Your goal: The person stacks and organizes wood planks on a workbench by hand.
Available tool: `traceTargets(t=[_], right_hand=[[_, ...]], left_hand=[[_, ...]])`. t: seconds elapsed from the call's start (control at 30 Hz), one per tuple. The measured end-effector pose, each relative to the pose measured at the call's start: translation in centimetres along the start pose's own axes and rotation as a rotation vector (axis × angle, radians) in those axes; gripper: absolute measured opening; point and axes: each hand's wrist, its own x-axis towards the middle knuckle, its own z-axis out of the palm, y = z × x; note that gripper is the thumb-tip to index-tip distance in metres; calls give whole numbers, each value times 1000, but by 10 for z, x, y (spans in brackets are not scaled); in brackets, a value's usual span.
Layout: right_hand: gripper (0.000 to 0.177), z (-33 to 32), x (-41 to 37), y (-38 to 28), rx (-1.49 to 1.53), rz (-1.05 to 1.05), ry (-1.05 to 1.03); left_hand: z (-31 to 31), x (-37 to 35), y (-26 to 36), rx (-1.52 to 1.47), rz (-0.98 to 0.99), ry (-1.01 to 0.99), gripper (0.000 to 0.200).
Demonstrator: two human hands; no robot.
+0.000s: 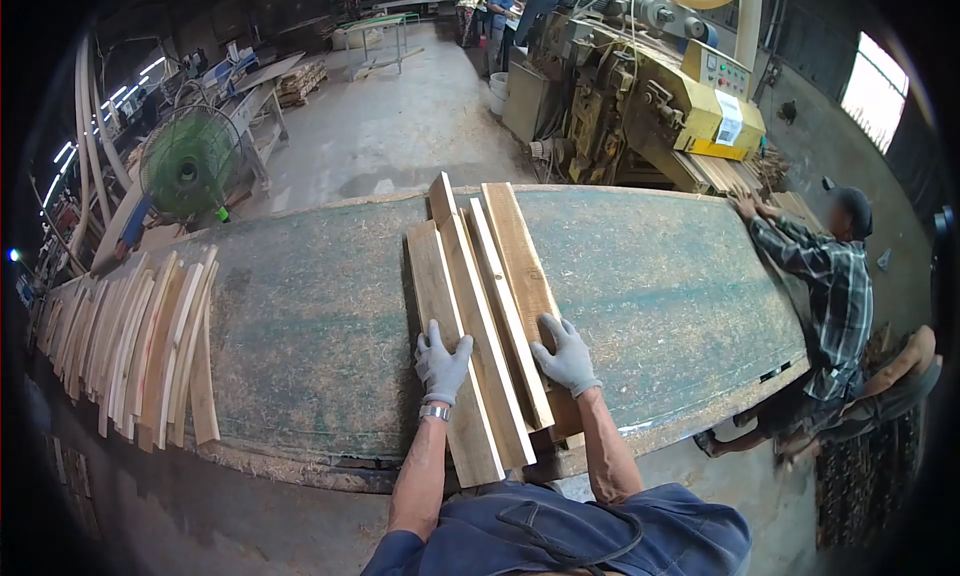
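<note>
Several long wooden boards lie side by side, slightly fanned, on the worn green tabletop in front of me. My left hand, in a grey glove, rests on the leftmost board with its fingers apart. Against the outer edge of the rightmost board lies my right hand, also gloved, its thumb and fingers spread. Between them sit a narrow board and another plank. A short piece of board sticks out at the far end. The undersides of the boards are hidden.
A row of loose wooden strips covers the table's left end. A yellow machine stands beyond the right side, with a person in a checked shirt reaching towards it. Another person bends at far right. A green fan stands back left.
</note>
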Motion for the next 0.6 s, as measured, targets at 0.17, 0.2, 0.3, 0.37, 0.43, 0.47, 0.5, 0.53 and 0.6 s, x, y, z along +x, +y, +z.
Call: traceTargets(t=[0.17, 0.2, 0.3, 0.37, 0.43, 0.47, 0.5, 0.53, 0.6], right_hand=[[58, -1, 0, -1, 0, 5, 1], [57, -2, 0, -3, -10, 3, 1], [56, -5, -1, -7, -41, 2, -1], [56, -5, -1, -7, -59, 5, -7], [56, -5, -1, -6, -50, 2, -9], [56, -5, -1, -6, -46, 0, -11], [56, -5, -1, -6, -46, -3, -7], [56, -5, -1, -6, -46, -6, -3], [56, -4, -1, -6, -32, -5, -2]], left_hand=[[0, -1, -1, 0, 13, 8, 87], [0, -1, 0, 10, 13, 12, 87], [2, 0, -2, 25, 17, 19, 86], [1, 0, -2, 19, 22, 13, 87], [-1, 0, -2, 4, 30, -5, 88], [-2, 0, -1, 5, 31, -6, 88], [-3, 0, 0, 7, 31, -8, 88], [-3, 0, 0, 8, 32, -10, 88], [-3, -1, 0, 10, 30, -9, 88]])
